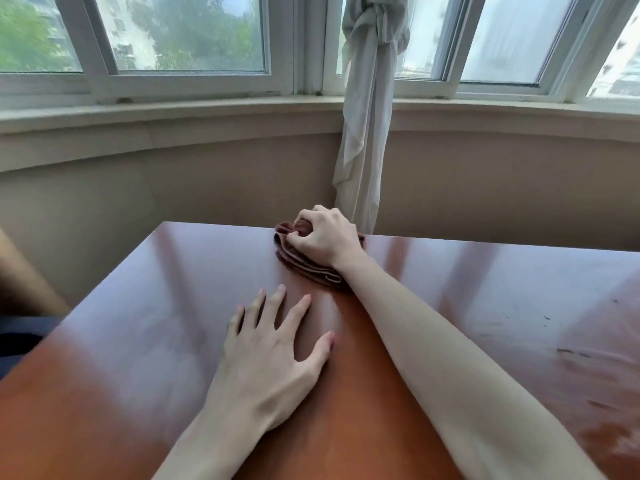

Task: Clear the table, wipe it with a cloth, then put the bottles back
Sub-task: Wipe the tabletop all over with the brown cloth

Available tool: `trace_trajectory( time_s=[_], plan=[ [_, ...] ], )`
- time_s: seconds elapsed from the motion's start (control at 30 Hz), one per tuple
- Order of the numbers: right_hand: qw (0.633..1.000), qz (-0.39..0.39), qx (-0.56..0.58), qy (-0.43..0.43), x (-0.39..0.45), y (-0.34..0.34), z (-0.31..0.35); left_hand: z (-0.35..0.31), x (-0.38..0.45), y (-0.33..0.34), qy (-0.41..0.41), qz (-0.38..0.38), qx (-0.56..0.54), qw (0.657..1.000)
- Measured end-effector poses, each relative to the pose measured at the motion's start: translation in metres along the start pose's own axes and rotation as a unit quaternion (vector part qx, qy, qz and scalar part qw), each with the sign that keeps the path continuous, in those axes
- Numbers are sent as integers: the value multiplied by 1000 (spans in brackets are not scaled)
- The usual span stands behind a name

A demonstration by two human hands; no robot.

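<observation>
Right hand [323,237], fingers curled, is gripping a bunched reddish-brown cloth [304,263] and pressing it onto the far edge of the bench [485,289]. Left hand [273,344], fingers spread and straight, is resting flat on the bench, nearer the person. No bottles are showing anywhere in view, so clearing appears done. Wiping appears to be under way; dark smudges [568,351] are lying on the bench at right. Returning the bottles is judged still to come.

Right hand [325,237] grips cloth [304,261] on table [485,289].
</observation>
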State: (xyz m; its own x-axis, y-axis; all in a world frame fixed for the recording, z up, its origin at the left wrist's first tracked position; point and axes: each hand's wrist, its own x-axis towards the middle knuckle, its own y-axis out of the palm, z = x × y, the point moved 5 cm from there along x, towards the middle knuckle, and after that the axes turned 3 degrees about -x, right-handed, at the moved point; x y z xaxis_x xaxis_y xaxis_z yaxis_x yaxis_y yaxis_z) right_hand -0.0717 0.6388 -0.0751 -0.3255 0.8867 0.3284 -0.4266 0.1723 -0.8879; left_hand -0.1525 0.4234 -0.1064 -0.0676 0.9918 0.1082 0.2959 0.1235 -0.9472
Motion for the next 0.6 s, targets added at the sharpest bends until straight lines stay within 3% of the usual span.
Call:
trace_trajectory(
  time_s=[0.13, 0.3, 0.4, 0.53, 0.6],
  plan=[
    [995, -35, -29, 87, -42, -38, -69, 0, 0, -3, -4, 19, -4, 1000],
    [996, -16, -40, 72, -166, -74, -41, 3, 6, -6, 0, 45, -94, 995],
    [1000, -17, -2, -24, -241, -82, 32, 17, 1, -26, 8, 25, -193, 981],
    [965, 48, 97, -238, -303, -72, 140, 54, -34, -54, 7, -9, -159, 987],
    [962, 57, 89, -253, -280, -66, 140, 80, -52, -64, -7, -21, -130, 991]
  ],
)
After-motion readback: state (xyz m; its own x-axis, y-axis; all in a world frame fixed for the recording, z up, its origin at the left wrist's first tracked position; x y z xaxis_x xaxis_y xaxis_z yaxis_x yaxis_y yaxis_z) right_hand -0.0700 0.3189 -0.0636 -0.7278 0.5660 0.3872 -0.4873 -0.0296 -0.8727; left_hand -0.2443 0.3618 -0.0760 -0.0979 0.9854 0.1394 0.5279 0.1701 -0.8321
